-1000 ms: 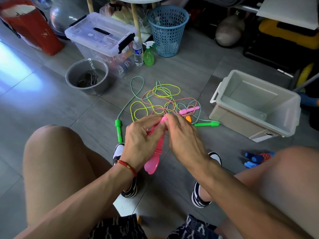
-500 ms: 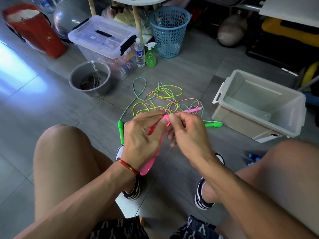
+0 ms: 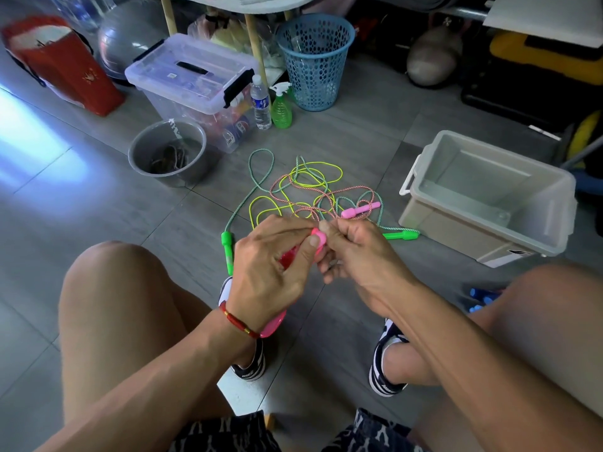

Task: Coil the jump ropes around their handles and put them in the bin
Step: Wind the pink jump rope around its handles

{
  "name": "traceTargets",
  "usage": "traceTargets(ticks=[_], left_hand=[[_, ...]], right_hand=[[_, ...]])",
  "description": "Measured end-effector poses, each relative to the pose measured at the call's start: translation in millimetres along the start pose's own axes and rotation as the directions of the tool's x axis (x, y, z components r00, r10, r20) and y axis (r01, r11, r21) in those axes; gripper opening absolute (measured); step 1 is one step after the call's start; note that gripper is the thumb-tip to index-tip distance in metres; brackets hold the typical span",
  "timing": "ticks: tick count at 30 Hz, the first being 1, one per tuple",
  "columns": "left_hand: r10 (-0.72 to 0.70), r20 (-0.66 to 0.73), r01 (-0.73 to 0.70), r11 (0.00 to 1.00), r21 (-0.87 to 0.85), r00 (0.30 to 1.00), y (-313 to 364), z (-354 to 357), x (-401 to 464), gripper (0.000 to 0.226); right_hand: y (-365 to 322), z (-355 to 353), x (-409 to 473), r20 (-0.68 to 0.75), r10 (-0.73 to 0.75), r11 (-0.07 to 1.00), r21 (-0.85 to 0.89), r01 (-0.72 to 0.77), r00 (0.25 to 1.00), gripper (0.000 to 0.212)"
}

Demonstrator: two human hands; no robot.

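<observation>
Here, at frame centre, the left hand (image 3: 267, 272) grips a pink handle (image 3: 318, 239), the right hand (image 3: 359, 252) pinching its tip. Tangled ropes (image 3: 303, 190) lie above; the open bin (image 3: 489, 197) sits right, bare floor (image 3: 81, 207) left.

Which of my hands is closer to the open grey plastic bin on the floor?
Right. The right hand is on the side toward the open grey plastic bin, though well apart from it; the left hand is farther away, beyond the right hand.
</observation>
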State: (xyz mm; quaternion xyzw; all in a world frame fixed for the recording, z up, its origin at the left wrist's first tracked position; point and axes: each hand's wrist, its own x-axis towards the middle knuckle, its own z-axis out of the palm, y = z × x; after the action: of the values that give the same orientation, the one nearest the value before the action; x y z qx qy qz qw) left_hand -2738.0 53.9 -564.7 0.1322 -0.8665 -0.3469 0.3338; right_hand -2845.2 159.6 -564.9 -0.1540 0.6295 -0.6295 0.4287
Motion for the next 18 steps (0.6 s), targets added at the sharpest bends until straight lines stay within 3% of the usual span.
traceTargets(ticks=[4, 9, 14, 18], left_hand=[[-0.012, 0.008, 0.012, 0.999, -0.037, 1.0, -6, 0, 4, 0.009], [0.007, 0.05, -0.008, 1.0, 0.023, 0.999, -18, 6, 8, 0.013], [-0.243, 0.082, 0.251, 0.961, -0.119, 0.967, -21, 10, 9, 0.021], [-0.348, 0.046, 0.35, 0.936, -0.045, 0.936, -24, 17, 12, 0.04]], right_hand=[[-7, -1, -2, 0.001, 0.02, 0.995, 0.097, -0.02, 1.0, 0.028], [-9, 2, -4, -0.044, -0.035, 0.994, 0.1, 0.039, 0.998, 0.019], [-16, -5, 2, -0.045, 0.022, 0.975, 0.224, -0.012, 0.999, 0.018], [-19, -10, 4, -0.051, -0.014, 0.955, 0.296, 0.029, 0.999, 0.013]])
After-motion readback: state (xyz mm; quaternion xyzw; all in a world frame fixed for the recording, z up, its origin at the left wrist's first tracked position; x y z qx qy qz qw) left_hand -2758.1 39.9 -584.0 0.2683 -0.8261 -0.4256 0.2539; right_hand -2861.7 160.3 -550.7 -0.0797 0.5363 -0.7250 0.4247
